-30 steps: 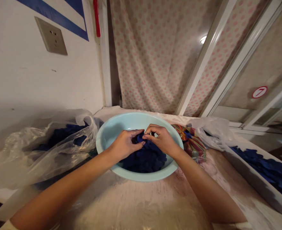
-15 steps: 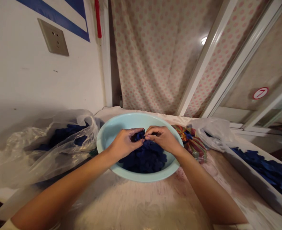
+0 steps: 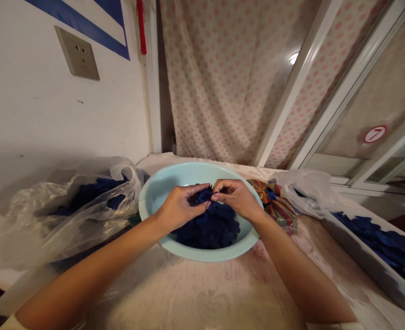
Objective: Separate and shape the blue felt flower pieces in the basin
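Observation:
A pale blue plastic basin point(image 3: 202, 255) stands on the table, with a heap of dark blue fabric pieces point(image 3: 209, 229) inside. Over the basin, my left hand point(image 3: 180, 206) is closed around a dark blue fabric piece point(image 3: 203, 196), thumb below and fingers above. My right hand point(image 3: 235, 197) pinches the right edge of that same piece between thumb and forefinger. The fingertips of both hands almost meet. Anything thin or small inside the right pinch is hidden.
Left of the basin lies a clear plastic bag point(image 3: 85, 224) holding dark blue pieces. To the right are a striped colourful bundle point(image 3: 278, 204), another plastic bag point(image 3: 307, 190) and a white box point(image 3: 367, 261) of dark blue pieces. A dotted curtain point(image 3: 223, 82) hangs behind.
My right fingertips have closed in on the fabric piece, and a thin strip that showed between them is now hidden. My left hand has shifted slightly right.

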Action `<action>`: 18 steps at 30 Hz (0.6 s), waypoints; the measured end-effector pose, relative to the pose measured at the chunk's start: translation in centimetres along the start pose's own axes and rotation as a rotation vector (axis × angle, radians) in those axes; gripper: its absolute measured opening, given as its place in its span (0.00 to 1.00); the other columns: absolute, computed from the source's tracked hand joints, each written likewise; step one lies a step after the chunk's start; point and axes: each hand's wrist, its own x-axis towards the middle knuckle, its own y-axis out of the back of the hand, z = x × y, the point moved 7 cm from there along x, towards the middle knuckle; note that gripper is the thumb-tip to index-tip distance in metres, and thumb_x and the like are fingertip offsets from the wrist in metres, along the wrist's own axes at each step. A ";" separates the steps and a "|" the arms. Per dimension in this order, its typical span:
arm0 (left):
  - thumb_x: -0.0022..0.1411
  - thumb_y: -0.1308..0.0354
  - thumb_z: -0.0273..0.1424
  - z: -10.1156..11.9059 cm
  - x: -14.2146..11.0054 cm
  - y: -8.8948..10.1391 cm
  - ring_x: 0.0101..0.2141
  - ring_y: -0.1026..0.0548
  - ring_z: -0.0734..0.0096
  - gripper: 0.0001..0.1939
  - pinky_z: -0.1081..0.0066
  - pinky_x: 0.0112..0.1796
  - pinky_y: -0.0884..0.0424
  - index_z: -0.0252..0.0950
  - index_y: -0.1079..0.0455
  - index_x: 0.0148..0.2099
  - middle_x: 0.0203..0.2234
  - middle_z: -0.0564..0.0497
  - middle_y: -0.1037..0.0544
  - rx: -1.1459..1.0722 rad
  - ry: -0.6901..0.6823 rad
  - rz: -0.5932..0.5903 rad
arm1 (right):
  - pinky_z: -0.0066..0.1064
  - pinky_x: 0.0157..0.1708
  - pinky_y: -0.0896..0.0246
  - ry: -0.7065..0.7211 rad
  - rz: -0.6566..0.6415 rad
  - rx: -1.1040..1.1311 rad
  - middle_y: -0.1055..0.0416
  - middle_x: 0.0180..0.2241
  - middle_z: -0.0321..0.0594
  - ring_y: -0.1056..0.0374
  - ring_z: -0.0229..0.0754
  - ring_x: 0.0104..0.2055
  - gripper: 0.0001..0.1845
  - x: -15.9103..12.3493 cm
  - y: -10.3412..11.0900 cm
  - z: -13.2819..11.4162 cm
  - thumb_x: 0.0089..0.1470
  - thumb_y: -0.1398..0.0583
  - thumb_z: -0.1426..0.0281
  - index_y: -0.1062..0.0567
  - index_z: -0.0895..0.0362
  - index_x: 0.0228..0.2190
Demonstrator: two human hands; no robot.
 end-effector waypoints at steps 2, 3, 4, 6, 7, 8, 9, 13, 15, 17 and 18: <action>0.51 0.40 0.35 0.1 0.0 0.1 0.34 0.23 0.63 0.25 0.66 0.36 0.27 0.31 0.31 0.52 0.38 0.45 0.21 -0.027 0.011 0.001 | 0.27 0.25 0.52 0.000 0.036 0.038 0.37 0.19 0.31 0.44 0.32 0.23 0.15 0.0 0.4 0.0 0.41 0.34 0.63 0.32 0.58 0.18; 0.51 0.40 0.35 0.0 0.0 0.1 0.33 0.23 0.64 0.25 0.67 0.36 0.26 0.31 0.31 0.52 0.38 0.46 0.21 -0.046 0.022 0.002 | 0.27 0.25 0.53 0.004 0.044 0.059 0.38 0.19 0.31 0.44 0.32 0.23 0.15 0.0 0.5 0.1 0.42 0.35 0.62 0.33 0.58 0.18; 0.51 0.40 0.35 -0.1 0.0 0.2 0.32 0.23 0.65 0.25 0.67 0.35 0.26 0.32 0.32 0.52 0.37 0.46 0.21 -0.066 0.034 0.006 | 0.27 0.25 0.53 0.011 0.044 0.082 0.38 0.19 0.31 0.45 0.32 0.23 0.16 -0.1 0.6 0.1 0.43 0.36 0.61 0.33 0.58 0.18; 0.51 0.39 0.35 -0.4 0.2 0.3 0.32 0.23 0.66 0.26 0.67 0.36 0.26 0.32 0.32 0.52 0.37 0.47 0.21 -0.105 0.059 0.027 | 0.27 0.25 0.53 0.022 0.027 0.126 0.39 0.19 0.31 0.45 0.32 0.23 0.15 -0.1 0.5 0.2 0.46 0.37 0.61 0.34 0.57 0.19; 0.50 0.39 0.35 -0.6 0.2 0.4 0.32 0.23 0.66 0.26 0.66 0.37 0.26 0.32 0.32 0.52 0.37 0.47 0.21 -0.119 0.071 0.040 | 0.27 0.25 0.53 0.026 0.016 0.139 0.40 0.20 0.30 0.45 0.32 0.23 0.15 -0.1 0.5 0.2 0.48 0.38 0.61 0.35 0.57 0.20; 0.50 0.39 0.34 -0.8 0.3 0.4 0.33 0.23 0.65 0.26 0.66 0.37 0.26 0.32 0.32 0.52 0.38 0.47 0.21 -0.127 0.082 0.050 | 0.27 0.26 0.53 0.030 0.006 0.144 0.40 0.20 0.30 0.46 0.32 0.23 0.15 -0.1 0.4 0.3 0.49 0.39 0.61 0.35 0.57 0.21; 0.50 0.39 0.34 -1.0 0.3 0.5 0.34 0.23 0.65 0.26 0.66 0.38 0.26 0.31 0.32 0.52 0.38 0.47 0.21 -0.127 0.091 0.061 | 0.27 0.26 0.52 0.033 -0.002 0.140 0.41 0.20 0.30 0.46 0.32 0.23 0.15 -0.1 0.4 0.3 0.50 0.40 0.61 0.35 0.57 0.21; 0.50 0.39 0.33 -1.4 0.5 0.7 0.37 0.24 0.64 0.24 0.65 0.39 0.26 0.31 0.31 0.50 0.40 0.47 0.22 -0.141 0.098 0.089 | 0.27 0.27 0.51 0.026 -0.031 0.109 0.42 0.21 0.30 0.45 0.32 0.24 0.15 -0.2 0.1 0.3 0.53 0.43 0.60 0.36 0.57 0.22; 0.50 0.39 0.33 -1.5 0.5 0.9 0.37 0.24 0.63 0.24 0.66 0.39 0.26 0.30 0.31 0.50 0.39 0.46 0.22 -0.158 0.100 0.099 | 0.27 0.27 0.50 0.014 -0.044 0.099 0.42 0.21 0.31 0.44 0.32 0.24 0.15 -0.2 0.0 0.3 0.53 0.43 0.60 0.36 0.57 0.22; 0.50 0.40 0.33 -1.4 0.5 1.0 0.37 0.25 0.64 0.23 0.67 0.39 0.27 0.31 0.31 0.49 0.39 0.46 0.22 -0.145 0.094 0.105 | 0.27 0.27 0.49 0.005 -0.042 0.083 0.41 0.21 0.31 0.43 0.32 0.24 0.15 -0.2 0.0 0.3 0.53 0.43 0.59 0.36 0.57 0.22; 0.51 0.40 0.32 -1.3 0.5 1.0 0.37 0.25 0.65 0.21 0.68 0.38 0.27 0.32 0.31 0.48 0.38 0.47 0.22 -0.126 0.086 0.103 | 0.27 0.27 0.48 0.003 -0.033 0.076 0.41 0.21 0.31 0.43 0.32 0.24 0.15 -0.2 0.1 0.2 0.53 0.43 0.59 0.36 0.57 0.22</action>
